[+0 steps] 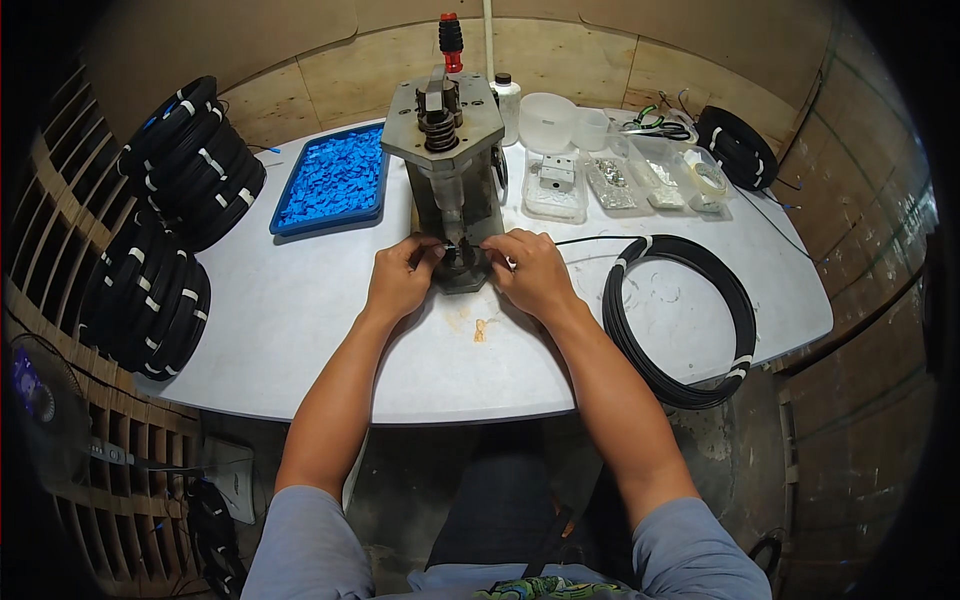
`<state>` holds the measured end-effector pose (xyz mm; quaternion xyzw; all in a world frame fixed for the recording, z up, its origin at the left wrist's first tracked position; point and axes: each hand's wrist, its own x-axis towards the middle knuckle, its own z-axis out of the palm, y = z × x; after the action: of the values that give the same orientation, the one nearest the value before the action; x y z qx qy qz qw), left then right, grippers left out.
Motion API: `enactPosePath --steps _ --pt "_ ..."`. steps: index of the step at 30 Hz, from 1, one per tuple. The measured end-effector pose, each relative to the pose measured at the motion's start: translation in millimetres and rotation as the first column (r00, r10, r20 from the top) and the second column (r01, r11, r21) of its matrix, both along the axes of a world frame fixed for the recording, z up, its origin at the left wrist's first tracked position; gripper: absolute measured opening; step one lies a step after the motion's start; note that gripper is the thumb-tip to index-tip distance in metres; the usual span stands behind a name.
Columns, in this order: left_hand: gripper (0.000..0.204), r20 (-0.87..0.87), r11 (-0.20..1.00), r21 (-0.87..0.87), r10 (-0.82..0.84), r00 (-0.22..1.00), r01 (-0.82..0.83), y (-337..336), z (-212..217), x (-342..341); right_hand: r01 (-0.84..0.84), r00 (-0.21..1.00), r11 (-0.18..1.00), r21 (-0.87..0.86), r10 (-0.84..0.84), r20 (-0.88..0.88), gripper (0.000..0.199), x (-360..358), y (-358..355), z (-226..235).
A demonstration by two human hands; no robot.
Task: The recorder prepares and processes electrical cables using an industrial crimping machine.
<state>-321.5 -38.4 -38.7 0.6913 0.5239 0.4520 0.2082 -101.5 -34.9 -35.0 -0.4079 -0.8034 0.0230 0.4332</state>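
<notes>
A grey metal hand press (445, 140) with a spring stands upright at the middle of the table. Both my hands meet at its lower jaw, one on each side. My left hand (400, 275) is closed in a pinch at the jaw's left; what its fingertips hold is too small to make out. On the other side, my right hand (530, 268) pinches a black cable (592, 239) close to the jaw. This cable runs right to a large black cable coil (742, 290) bound with white tape. The cable's end is hidden at the jaw.
Blue small parts (335, 175) fill a dark blue tray (328, 228) left of the press. Stacked cable coils (150, 300) crowd the table's left edge. Behind right are clear boxes of metal parts (612, 183), white tubs (546, 122), a bottle (507, 105) and another coil (737, 148).
</notes>
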Motion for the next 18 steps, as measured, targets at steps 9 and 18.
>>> enactPosePath --steps 9,18 --pt "0.019 -0.002 1.0 -0.01 0.001 1.0 -0.001 0.3 -0.4 -0.7 0.004 1.0 0.999 -0.04 -0.005 -0.006 0.016 -0.4 -3.5 3.5" --pt "0.019 0.007 1.0 -0.019 0.004 1.0 -0.004 -0.4 0.8 0.1 0.003 1.0 0.998 -0.064 -0.004 -0.009 0.016 -0.2 -3.6 4.5"
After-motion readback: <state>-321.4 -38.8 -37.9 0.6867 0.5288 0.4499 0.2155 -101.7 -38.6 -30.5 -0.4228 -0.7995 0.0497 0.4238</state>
